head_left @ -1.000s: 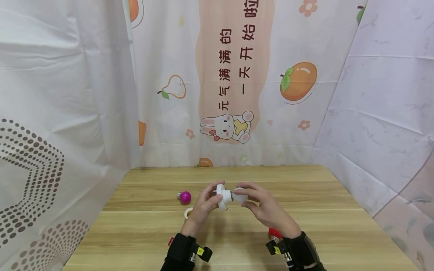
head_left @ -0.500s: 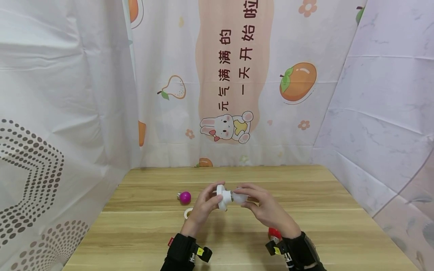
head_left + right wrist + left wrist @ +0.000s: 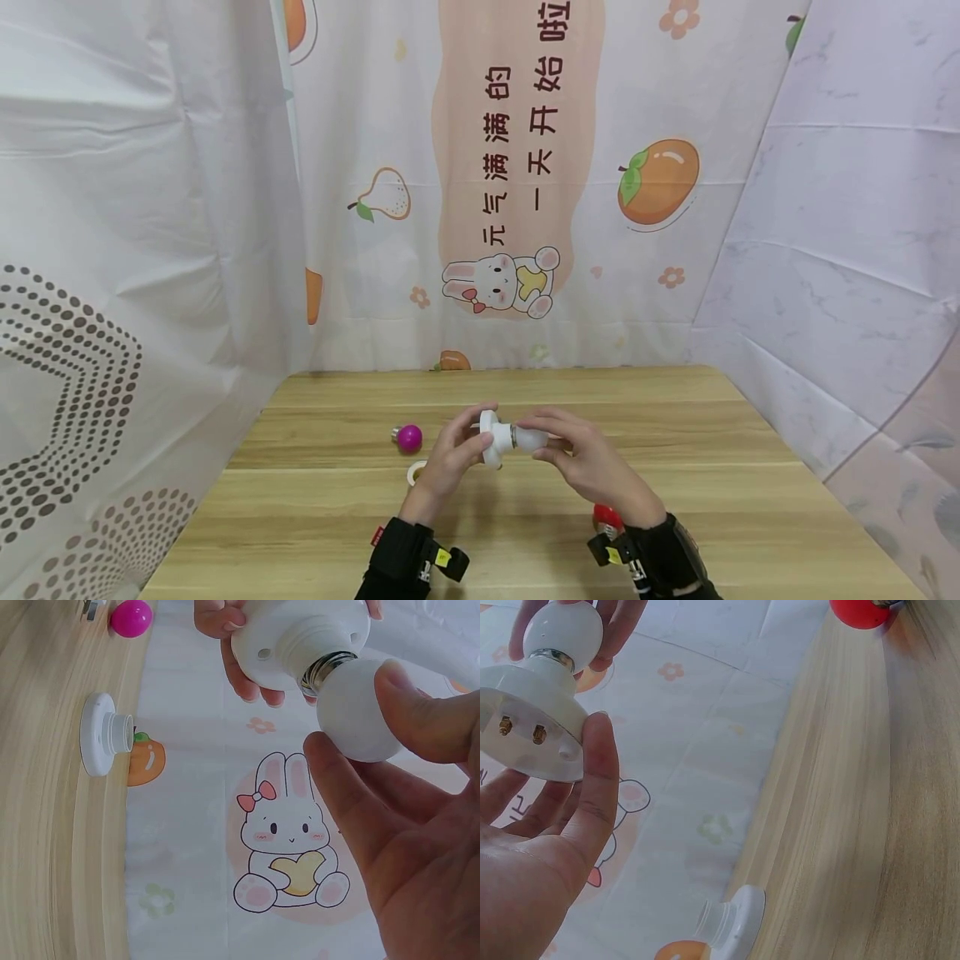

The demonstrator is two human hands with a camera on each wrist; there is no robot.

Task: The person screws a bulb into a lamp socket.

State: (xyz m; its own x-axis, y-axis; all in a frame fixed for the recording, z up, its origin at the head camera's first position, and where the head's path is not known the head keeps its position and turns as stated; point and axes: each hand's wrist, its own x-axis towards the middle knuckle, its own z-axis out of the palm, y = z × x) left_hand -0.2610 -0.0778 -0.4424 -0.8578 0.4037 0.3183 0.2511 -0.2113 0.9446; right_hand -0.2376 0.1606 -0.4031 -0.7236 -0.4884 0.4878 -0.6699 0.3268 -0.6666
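My left hand (image 3: 448,457) grips a white lamp socket (image 3: 492,437) by its round flange, above the table. Two brass screw terminals (image 3: 538,735) show on the socket's underside in the left wrist view. My right hand (image 3: 592,458) holds a white light bulb (image 3: 531,438) between thumb and fingers. The bulb's metal screw base (image 3: 324,673) points into the socket's mouth, with part of its thread still showing in the right wrist view. Bulb and socket lie in one line, roughly level.
A magenta bulb (image 3: 409,438) lies on the wooden table (image 3: 337,542) at left. Near my left wrist sits a second white socket (image 3: 97,736), partly hidden in the head view. A red bulb (image 3: 607,517) lies beside my right wrist. Printed curtains (image 3: 375,275) enclose the table.
My right fingers have shifted slightly on the white bulb, so more of its globe shows now. The left hand and the socket stay nearly where they were.
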